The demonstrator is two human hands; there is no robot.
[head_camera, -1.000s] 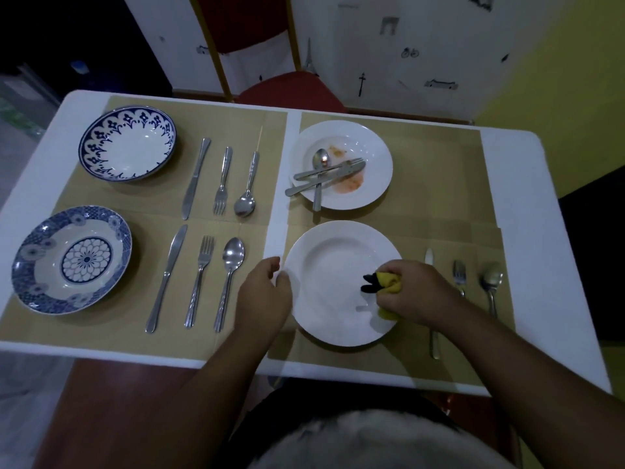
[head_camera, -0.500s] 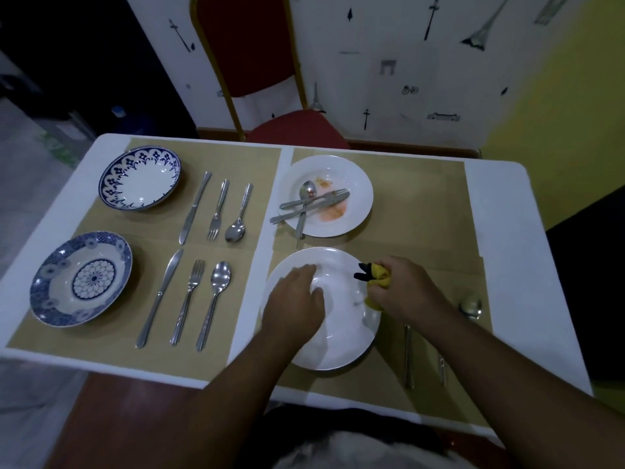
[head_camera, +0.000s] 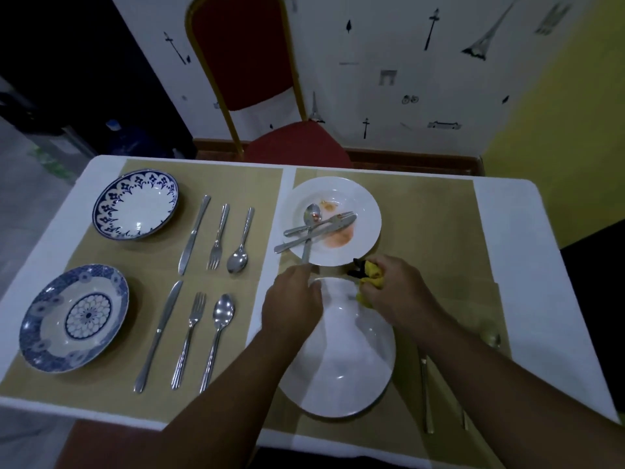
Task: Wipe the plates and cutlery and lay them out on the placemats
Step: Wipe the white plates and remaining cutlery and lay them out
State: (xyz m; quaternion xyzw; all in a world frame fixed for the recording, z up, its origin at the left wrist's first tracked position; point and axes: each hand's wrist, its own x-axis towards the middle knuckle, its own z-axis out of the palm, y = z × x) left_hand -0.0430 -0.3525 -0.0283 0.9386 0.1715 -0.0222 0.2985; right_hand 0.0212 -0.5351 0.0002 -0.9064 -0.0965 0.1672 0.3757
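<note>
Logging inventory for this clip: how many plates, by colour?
Blue-patterned plates: 2, far and near.
White plates: 2, stained one holding cutlery and clean one below the hands.
Total: 4

The white worktop (head_camera: pixel 507 231) carries four round plates: two blue-patterned ones (head_camera: pixel 135 203) (head_camera: pixel 72 318) toward its left edge and two plain white ones, a sauce-stained one (head_camera: pixel 365 211) and a clean one (head_camera: pixel 341 377). Four tan rectangular placemats (head_camera: pixel 236 179) lie under them. Three steel knives (head_camera: pixel 194 233), three steel forks (head_camera: pixel 218 243) and four steel spoons (head_camera: pixel 240 245) can be counted; two more steel handles (head_camera: pixel 426 394) by the right edge are too hidden to identify. There is one yellow cloth (head_camera: pixel 372 270), and one red chair (head_camera: pixel 267 96) beyond the far edge.
</note>
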